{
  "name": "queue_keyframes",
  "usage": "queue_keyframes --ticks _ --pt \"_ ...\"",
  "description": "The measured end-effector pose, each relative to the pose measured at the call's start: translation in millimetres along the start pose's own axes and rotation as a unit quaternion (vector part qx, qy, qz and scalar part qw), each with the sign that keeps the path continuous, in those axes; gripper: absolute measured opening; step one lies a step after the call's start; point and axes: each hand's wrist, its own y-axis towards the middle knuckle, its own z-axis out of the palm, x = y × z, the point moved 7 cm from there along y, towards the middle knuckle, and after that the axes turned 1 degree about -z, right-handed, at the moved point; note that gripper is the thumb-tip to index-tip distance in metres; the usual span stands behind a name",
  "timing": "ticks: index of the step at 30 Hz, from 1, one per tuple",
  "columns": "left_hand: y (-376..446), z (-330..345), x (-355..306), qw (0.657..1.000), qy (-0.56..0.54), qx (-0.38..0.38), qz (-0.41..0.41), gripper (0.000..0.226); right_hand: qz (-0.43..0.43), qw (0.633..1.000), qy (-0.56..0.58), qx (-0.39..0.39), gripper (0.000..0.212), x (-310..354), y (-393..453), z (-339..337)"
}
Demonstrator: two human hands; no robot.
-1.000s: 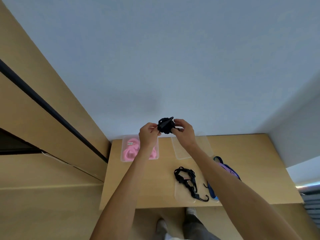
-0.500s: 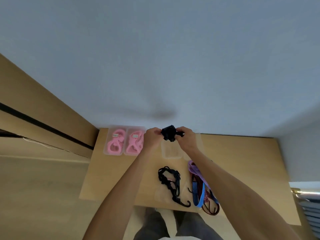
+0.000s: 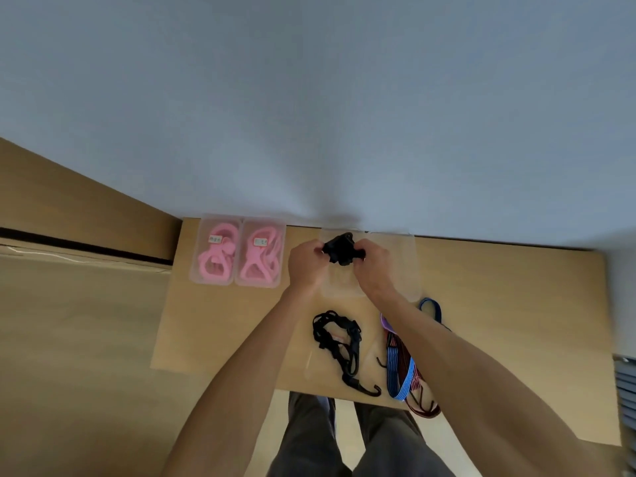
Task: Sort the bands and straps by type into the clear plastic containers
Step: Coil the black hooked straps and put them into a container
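both hands raised over the far edge of the wooden table [image 3: 499,304], holding one bundled black strap [image 3: 340,248] between them. left hand [image 3: 304,266] pinches the bundle's left side, fingers curled round it; right hand [image 3: 373,266] grips the right side the same way. the bundle is off the table surface, above a clear empty container [image 3: 344,287] that stands at the far edge near the middle. a second clear container [image 3: 409,263] sits just beside it to the right, partly behind the right wrist; contents not resolvable, walls barely visible.

far left corner of the table: two clear containers touching side by side, left pink container [image 3: 214,250] and right pink container [image 3: 260,256], each holding coiled pink bands and a small white label.

near edge, middle: a loose black hooked strap [image 3: 339,346] lies over what appears to be a flat clear lid [image 3: 311,364] — outline faint, not certain. its hook end reaches the near edge.

just to the right, partly under the right forearm: a blue striped strap [image 3: 399,373], a dark red cord [image 3: 421,406] hanging past the near edge, a purple band [image 3: 387,325], and a blue loop [image 3: 432,306] farther back.

grey wall [image 3: 309,115] behind the table. person's dark trousers [image 3: 344,438] below the near edge.
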Motion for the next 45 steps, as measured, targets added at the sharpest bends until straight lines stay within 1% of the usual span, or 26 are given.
queue_keyframes --ticks 3,5,9,12,14,16,18,20,22,25,27,29,31,32,34,36,37,38,40,41,42,45 --pt "12 6 8 0.999 0.051 -0.003 0.008 0.018 -0.065 0.988 -0.135 0.024 0.029 5 8 13" --pt "17 10 11 0.996 0.085 -0.010 0.017 0.021 -0.092 0.978 -0.186 0.023 0.031 5 12 18" --pt "24 14 9 0.992 0.118 -0.031 0.025 0.022 -0.117 0.969 -0.216 -0.005 0.032 2 19 20" --pt "31 11 8 0.993 0.098 -0.060 0.027 0.026 -0.149 0.958 -0.245 -0.027 0.033 5 21 25" --pt "38 8 10 0.994 0.071 -0.076 0.025 0.027 -0.147 0.953 -0.266 -0.018 0.031 4 21 32" --pt "43 5 11 0.995 0.057 -0.084 0.019 0.024 -0.134 0.952 -0.275 -0.015 0.028 4 20 35" --pt "42 2 8 0.994 0.055 -0.089 0.039 0.014 -0.130 0.950 -0.282 -0.022 0.027 5 19 35" --pt "36 -1 3 0.993 0.045 -0.090 0.064 0.013 -0.122 0.949 -0.288 -0.025 0.027 5 15 35" --pt "31 -3 5 0.994 0.027 -0.085 0.068 0.013 -0.117 0.952 -0.281 -0.035 0.029 8 10 34" --pt "19 -5 13 0.997 0.013 -0.062 0.054 0.009 -0.153 0.956 -0.242 -0.059 0.030 18 -6 30" --pt "9 -5 17 0.998 -0.003 -0.039 0.057 0.009 -0.171 0.966 -0.184 -0.065 0.031 23 -20 27" --pt "-5 -5 20 0.998 -0.008 -0.002 0.059 0.011 -0.154 0.979 -0.129 -0.015 0.026 22 -32 30" --pt "-17 -1 27 0.997 0.004 0.040 0.062 0.010 -0.117 0.983 -0.123 0.071 0.016 15 -43 41" --pt "-24 1 30 0.996 0.014 0.056 0.067 0.010 -0.096 0.979 -0.139 0.111 0.014 10 -49 47" --pt "-37 6 35 0.992 0.046 0.084 0.088 0.012 -0.046 0.961 -0.211 0.174 0.015 -6 -64 56" --pt "-51 14 43 0.985 0.082 0.109 0.108 0.013 -0.015 0.941 -0.271 0.203 0.018 -22 -79 63" --pt "-56 18 48 0.982 0.096 0.119 0.114 0.013 0.011 0.938 -0.273 0.215 0.018 -30 -86 65" --pt "-61 22 53 0.979 0.106 0.128 0.117 0.014 0.040 0.938 -0.262 0.222 0.020 -39 -93 67" --pt "-69 28 62 0.976 0.117 0.144 0.116 0.015 0.092 0.942 -0.237 0.221 0.038 -52 -104 68" --pt "-72 30 64 0.974 0.121 0.150 0.117 0.016 0.111 0.944 -0.231 0.208 0.043 -55 -108 66" --pt "-75 32 66 0.972 0.127 0.154 0.122 0.017 0.122 0.947 -0.230 0.188 0.042 -58 -111 63" --pt "-82 36 71 0.967 0.141 0.154 0.143 0.017 0.142 0.961 -0.208 0.113 0.024 -60 -122 58"
